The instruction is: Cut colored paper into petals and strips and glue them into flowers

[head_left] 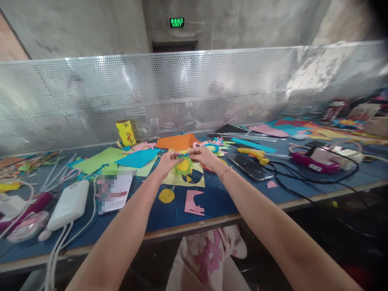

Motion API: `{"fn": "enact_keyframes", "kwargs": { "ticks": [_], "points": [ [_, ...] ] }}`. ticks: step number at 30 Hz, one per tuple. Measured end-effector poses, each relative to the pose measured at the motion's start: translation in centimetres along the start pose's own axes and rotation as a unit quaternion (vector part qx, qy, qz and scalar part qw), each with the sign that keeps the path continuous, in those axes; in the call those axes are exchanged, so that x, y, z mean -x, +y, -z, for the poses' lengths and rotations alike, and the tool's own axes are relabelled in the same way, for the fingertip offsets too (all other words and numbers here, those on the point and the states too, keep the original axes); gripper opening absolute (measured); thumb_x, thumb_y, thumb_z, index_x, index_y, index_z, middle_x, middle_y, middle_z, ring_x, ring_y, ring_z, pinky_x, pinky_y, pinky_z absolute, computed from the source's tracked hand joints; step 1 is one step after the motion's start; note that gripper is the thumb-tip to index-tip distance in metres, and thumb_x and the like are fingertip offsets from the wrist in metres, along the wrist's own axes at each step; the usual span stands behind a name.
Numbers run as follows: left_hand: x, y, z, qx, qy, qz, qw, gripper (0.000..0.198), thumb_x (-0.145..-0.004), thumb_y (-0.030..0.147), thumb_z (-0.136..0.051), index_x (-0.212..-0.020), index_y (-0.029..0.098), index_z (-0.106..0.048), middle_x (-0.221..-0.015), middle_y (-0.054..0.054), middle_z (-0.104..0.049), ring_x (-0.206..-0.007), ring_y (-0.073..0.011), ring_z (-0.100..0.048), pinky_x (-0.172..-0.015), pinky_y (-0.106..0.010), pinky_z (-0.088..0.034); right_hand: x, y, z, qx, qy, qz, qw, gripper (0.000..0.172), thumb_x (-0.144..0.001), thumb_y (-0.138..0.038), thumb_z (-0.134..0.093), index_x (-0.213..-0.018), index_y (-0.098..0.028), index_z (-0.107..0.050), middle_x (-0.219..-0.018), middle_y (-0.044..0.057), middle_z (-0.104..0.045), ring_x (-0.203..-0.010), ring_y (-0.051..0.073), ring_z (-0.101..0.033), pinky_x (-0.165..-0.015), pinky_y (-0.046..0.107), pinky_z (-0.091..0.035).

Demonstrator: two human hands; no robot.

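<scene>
Between my hands is a yellow paper disc with a green fringed edge [183,166], like a flower. My left hand [169,162] pinches its upper left edge. The fingers of my right hand [205,158] are closed at its upper right. A bit of blue shows at the top between the fingertips, too small to name. Below lies a pale yellow sheet [198,182] with a round hole cut out. Nearer to me are a loose yellow paper circle [166,196] and a pink paper offcut [194,203].
Left of my arms lie a phone with a lit screen [117,192] and a white power bank [69,205] with cables. A dark phone [250,166], a yellow glue gun [253,154] and a purple power strip [315,162] are at right. A perforated metal panel [182,93] stands behind.
</scene>
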State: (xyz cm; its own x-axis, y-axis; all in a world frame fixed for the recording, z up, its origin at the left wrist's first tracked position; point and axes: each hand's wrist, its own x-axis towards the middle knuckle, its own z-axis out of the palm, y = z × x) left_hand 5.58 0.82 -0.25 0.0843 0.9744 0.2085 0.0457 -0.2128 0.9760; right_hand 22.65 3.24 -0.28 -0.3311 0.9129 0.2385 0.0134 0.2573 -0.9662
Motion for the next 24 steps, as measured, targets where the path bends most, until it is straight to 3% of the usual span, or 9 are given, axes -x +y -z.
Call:
{"fn": "enact_keyframes", "kwargs": {
  "ticks": [7, 12, 21, 24],
  "points": [
    [0.2, 0.2, -0.1, 0.045, -0.023, 0.035, 0.998, 0.027, -0.051, 0.02, -0.076, -0.074, 0.013, -0.064, -0.066, -0.002, -0.064, -0.062, -0.0133, -0.058, -0.065, -0.028, -0.045, 0.0, -0.3, 0.1, 0.024, 0.003, 0.01, 1.0, 0.018, -0.06, -0.021, -0.065, -0.074, -0.012, -0.07, -0.05, -0.003, -0.052, -0.046, 0.005, -0.041, -0.05, 0.023, -0.035],
    [0.4, 0.7, -0.3, 0.039, 0.001, 0.05, 0.998, 0.025, -0.05, 0.016, -0.076, -0.072, 0.013, -0.065, -0.063, 0.0, -0.064, -0.06, -0.0124, -0.057, -0.064, -0.027, -0.046, 0.0, -0.4, 0.1, 0.011, 0.012, -0.017, 1.0, 0.017, -0.059, -0.018, -0.065, -0.074, -0.013, -0.07, -0.05, -0.003, -0.054, -0.047, 0.006, -0.044, -0.053, 0.023, -0.038],
    [0.1, 0.1, 0.0, 0.054, 0.015, 0.014, 0.998, 0.033, -0.05, 0.026, -0.078, -0.077, 0.012, -0.066, -0.072, -0.005, -0.066, -0.066, -0.0143, -0.059, -0.067, -0.028, -0.047, 0.3, -0.8, 0.0, -0.044, 0.057, -0.053, 0.996, 0.02, -0.063, -0.035, -0.069, -0.068, -0.015, -0.066, -0.066, 0.002, -0.062, -0.061, 0.009, -0.055, -0.059, 0.022, -0.044],
    [-0.1, -0.1, -0.1, 0.068, 0.032, -0.012, 0.997, 0.032, -0.05, 0.027, -0.078, -0.075, 0.012, -0.066, -0.073, -0.004, -0.066, -0.066, -0.0137, -0.059, -0.068, -0.028, -0.046, 0.7, -1.1, -0.7, -0.071, 0.023, -0.06, 0.995, 0.024, -0.06, -0.037, -0.072, -0.071, -0.016, -0.066, -0.074, 0.003, -0.063, -0.067, 0.01, -0.056, -0.061, 0.022, -0.045]
  ]
}}
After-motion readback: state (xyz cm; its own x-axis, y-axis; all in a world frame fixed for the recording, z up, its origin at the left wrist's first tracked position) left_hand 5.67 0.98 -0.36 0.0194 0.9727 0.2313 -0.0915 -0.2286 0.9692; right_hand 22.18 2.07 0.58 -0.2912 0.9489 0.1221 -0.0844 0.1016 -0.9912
